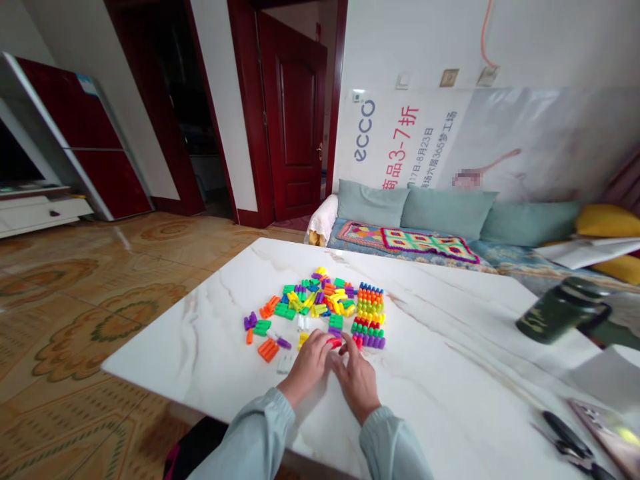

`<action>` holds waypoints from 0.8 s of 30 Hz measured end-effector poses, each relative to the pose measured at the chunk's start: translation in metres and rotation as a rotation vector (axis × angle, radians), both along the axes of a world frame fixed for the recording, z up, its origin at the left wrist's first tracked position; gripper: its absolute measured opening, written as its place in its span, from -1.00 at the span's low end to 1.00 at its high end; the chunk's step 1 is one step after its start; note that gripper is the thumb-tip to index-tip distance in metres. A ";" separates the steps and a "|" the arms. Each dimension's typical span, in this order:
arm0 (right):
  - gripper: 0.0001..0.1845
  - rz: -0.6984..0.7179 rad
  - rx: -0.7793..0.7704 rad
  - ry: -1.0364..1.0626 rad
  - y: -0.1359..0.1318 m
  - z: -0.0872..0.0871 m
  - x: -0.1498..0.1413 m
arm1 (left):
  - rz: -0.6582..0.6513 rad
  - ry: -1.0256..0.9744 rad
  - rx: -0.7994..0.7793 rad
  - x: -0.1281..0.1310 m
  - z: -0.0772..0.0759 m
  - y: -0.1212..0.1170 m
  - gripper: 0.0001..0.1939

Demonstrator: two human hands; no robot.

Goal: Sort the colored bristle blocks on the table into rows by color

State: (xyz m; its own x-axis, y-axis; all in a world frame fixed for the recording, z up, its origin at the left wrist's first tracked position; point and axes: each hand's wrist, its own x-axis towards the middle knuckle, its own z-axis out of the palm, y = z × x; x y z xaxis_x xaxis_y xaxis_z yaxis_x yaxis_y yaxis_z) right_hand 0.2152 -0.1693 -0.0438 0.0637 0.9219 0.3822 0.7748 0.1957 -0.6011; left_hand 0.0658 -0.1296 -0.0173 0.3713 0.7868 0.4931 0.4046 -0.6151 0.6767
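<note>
Low in front of me, a small red plastic peg block [334, 343] lies between my hands. My left hand [307, 365] pinches its left side, fingers closed. My right hand [357, 379] is curled at its other end, with thumb and index finger against it; the fingers partly hide the contact. Just beyond are a green block [335, 322] and a purple piece. To the right of them, peg blocks [370, 308] stand in neat rows by colour: blue, orange, yellow, red, green and purple. Loose mixed blocks [295, 303] lie scattered to the left and behind.
The white marble-patterned table [190, 347] carries a dark green flask [563, 310] at right. Black-handled pliers [567, 437] and a phone-like object [605, 427] lie at the near right. Behind the table is a sofa with teal cushions [447, 210].
</note>
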 end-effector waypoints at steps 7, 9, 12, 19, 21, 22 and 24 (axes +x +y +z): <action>-0.69 0.094 -0.021 0.320 0.001 -0.001 0.001 | 0.032 -0.187 -0.181 0.008 -0.021 -0.004 -0.79; -0.69 0.074 -0.018 0.418 0.003 -0.003 0.001 | 0.023 -0.229 -0.223 0.007 -0.026 -0.004 -0.76; -0.72 0.078 -0.016 0.583 0.005 -0.005 0.002 | -0.001 -0.260 -0.277 0.007 -0.031 -0.004 -0.75; -0.74 0.133 -0.063 0.820 0.004 -0.008 0.003 | 0.022 -0.339 -0.365 0.011 -0.031 -0.003 -0.75; -0.72 0.080 -0.025 0.816 0.002 -0.009 0.007 | 0.085 -0.319 -0.362 0.011 -0.030 -0.002 -0.77; -0.71 0.022 0.018 0.806 0.001 -0.010 0.010 | 0.123 -0.311 -0.360 0.010 -0.031 -0.001 -0.79; -0.69 -0.137 0.133 0.775 -0.001 -0.009 0.018 | 0.175 -0.317 -0.353 0.010 -0.032 0.000 -0.81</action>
